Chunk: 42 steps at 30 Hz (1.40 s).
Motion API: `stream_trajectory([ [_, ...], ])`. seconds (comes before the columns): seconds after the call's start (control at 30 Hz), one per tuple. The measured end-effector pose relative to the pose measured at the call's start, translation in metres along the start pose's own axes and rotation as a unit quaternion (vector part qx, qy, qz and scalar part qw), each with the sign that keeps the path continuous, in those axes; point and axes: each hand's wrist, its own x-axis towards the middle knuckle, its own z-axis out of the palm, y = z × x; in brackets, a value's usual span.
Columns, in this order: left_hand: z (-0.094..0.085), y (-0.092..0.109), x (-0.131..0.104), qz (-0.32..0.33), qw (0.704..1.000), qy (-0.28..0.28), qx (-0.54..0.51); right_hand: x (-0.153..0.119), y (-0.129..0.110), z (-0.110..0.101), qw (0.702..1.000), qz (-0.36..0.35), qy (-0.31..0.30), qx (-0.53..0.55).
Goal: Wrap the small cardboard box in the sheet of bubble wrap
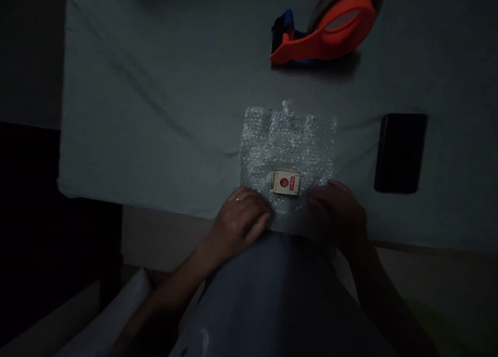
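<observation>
A sheet of bubble wrap (288, 144) lies at the front edge of the table. On its lower part rests a small cream box (286, 182) with red print. My left hand (243, 217) is at the lower left corner of the sheet, fingers bent and close together over its edge, with a ring on one finger. On the other side, my right hand (340, 209) bends its fingers over the lower right part of the wrap; it is in deep shadow. Both hands are near the box without touching it.
An orange and blue tape dispenser (327, 38) stands at the back of the table. A black phone-like object (400, 153) lies to the right. Pale cloth with creases covers the table (155, 113). The room is dim.
</observation>
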Motion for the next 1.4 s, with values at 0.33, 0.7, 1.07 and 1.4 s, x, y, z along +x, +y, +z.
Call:
stream_trajectory([
  [0.33, 0.028, 0.003, 0.003, 0.063, 0.968, -0.229, 0.083, 0.036, -0.017, 0.010, 0.998, -0.043, -0.032, -0.013],
  [0.7, 0.028, -0.006, 0.012, 0.045, 0.981, -0.169, 0.083, -0.004, 0.039, -0.044, 0.979, 0.064, 0.151, -0.119],
  [1.07, 0.031, -0.003, 0.011, 0.048, 0.981, -0.169, 0.079, 0.010, 0.014, -0.046, 0.976, 0.036, 0.194, -0.089],
  [1.4, 0.027, 0.000, 0.017, 0.028, 0.976, -0.200, 0.085, 0.047, -0.030, 0.001, 0.997, -0.075, -0.002, 0.009],
])
